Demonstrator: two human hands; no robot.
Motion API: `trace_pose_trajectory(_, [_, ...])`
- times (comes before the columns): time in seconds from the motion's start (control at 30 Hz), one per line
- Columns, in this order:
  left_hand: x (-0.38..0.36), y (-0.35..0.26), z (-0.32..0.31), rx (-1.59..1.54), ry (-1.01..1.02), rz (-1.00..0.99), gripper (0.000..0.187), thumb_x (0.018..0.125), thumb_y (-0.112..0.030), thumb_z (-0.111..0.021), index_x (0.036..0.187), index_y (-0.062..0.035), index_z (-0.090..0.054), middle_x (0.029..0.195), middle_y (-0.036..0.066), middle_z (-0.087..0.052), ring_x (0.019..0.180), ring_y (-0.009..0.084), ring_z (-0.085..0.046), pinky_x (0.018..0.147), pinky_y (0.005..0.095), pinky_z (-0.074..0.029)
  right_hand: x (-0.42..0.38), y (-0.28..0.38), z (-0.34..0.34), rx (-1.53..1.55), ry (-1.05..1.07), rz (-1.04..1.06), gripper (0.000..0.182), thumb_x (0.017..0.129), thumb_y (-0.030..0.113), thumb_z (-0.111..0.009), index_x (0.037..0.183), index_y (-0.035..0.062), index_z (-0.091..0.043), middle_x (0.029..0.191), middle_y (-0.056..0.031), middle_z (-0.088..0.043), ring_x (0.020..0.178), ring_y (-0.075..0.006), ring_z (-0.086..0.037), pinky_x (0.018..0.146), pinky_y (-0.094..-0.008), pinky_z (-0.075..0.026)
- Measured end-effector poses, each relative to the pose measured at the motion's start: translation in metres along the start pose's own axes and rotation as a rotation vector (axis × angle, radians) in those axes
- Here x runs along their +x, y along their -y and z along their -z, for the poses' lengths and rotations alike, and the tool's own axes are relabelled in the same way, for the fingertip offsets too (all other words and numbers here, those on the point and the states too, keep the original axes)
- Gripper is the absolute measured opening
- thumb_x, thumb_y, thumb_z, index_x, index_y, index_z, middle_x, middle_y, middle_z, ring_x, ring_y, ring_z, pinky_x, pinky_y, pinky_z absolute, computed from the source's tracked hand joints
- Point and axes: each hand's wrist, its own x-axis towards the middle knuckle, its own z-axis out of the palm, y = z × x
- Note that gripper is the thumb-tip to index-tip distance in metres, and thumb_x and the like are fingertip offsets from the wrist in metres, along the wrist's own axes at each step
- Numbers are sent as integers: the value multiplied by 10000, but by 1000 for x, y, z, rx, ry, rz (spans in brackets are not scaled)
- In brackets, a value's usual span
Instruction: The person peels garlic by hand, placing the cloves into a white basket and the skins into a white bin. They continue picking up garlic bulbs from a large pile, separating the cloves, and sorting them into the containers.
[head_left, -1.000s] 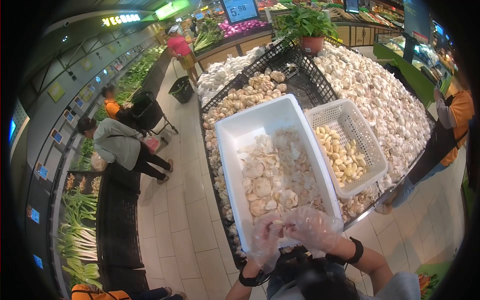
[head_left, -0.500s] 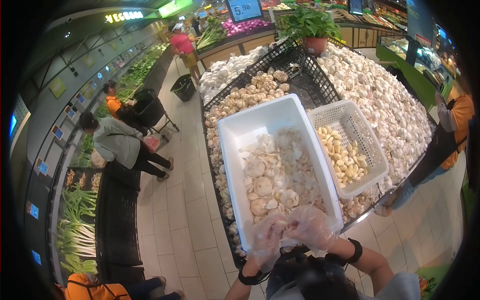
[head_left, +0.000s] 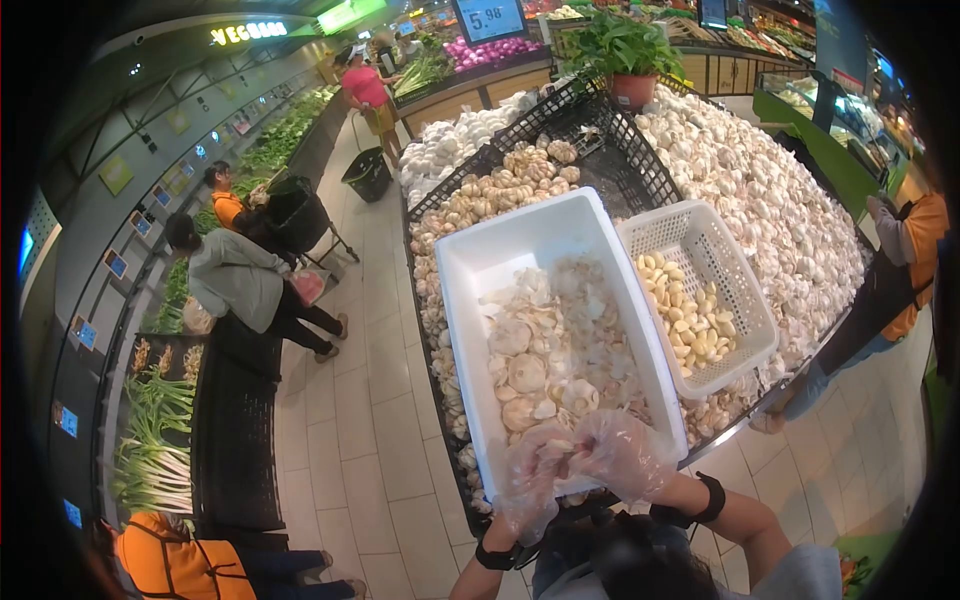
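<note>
Head view: garlic bulbs (head_left: 527,373) lie in the near left part of a white box (head_left: 540,235), with loose papery skins (head_left: 600,320) beside them. At the box's near end, the left hand (head_left: 533,470) and right hand (head_left: 622,455), both in clear plastic gloves, meet just short of the bulbs. Their fingers are bent inward and drawn close together; whether they grip a piece of garlic I cannot tell.

Touching or just beside the box on the right, a white basket (head_left: 722,255) holds peeled cloves (head_left: 695,328). Around both spreads a garlic display, with a large heap (head_left: 780,225) to the right and a black crate (head_left: 640,150) beyond the box. A potted plant (head_left: 630,65) stands behind. Across the aisle, a person in a light grey top (head_left: 235,285) leans near a dark trolley (head_left: 298,215); spring onions (head_left: 160,440) fill a shelf at lower left.
</note>
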Motion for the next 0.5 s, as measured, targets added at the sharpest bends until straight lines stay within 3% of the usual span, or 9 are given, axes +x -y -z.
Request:
trace_pose_trajectory(0.17, [3,-6,1,-62,26,-16,234,978,-227,-531,1121,-46,-566,870,22,-578,673,79,-517,602,230,-459,2,-4,-2,38,48,-51,206,709,188,-681,762,4,-605,690,-134,-577,681,-287,-604,653,-390,-474])
trace_pose_trajectory(0.23, [3,-8,-3,-157,-1,0,192,983,-169,-523,1118,-39,-564,817,22,-555,625,80,-471,564,223,-407,3,-13,-4,-107,-25,148,97,676,102,-666,719,34,-611,665,-98,-606,624,-223,-606,596,-328,-473])
trace_pose_trajectory(0.27, [4,-3,-2,-157,-2,-2,192,983,-169,-523,1118,-39,-564,817,22,-555,625,80,-471,564,223,-407,4,-7,0,-107,-24,150,97,676,102,-666,719,34,-611,665,-98,-606,624,-223,-606,596,-328,-473])
trace_pose_trajectory(0.37, [5,8,1,-154,4,-10,213,978,-160,-530,1149,-37,-558,848,24,-565,639,83,-480,570,224,-412,8,10,12,-193,109,26,80,695,89,-648,754,36,-639,696,-104,-639,660,-227,-631,615,-335,-480])
trace_pose_trajectory(0.43, [7,0,1,8,33,-11,228,972,-157,-537,1160,-31,-560,870,24,-571,660,86,-493,590,227,-422,8,7,14,-134,207,-27,96,745,50,-608,823,50,-662,736,-103,-662,710,-237,-647,642,-336,-489])
trace_pose_trajectory(0.5, [7,-1,1,7,46,-1,229,972,-158,-535,1157,-26,-563,879,24,-570,671,86,-498,601,230,-426,9,-13,10,-129,176,68,106,759,34,-603,841,50,-669,736,-99,-662,717,-236,-647,649,-335,-491])
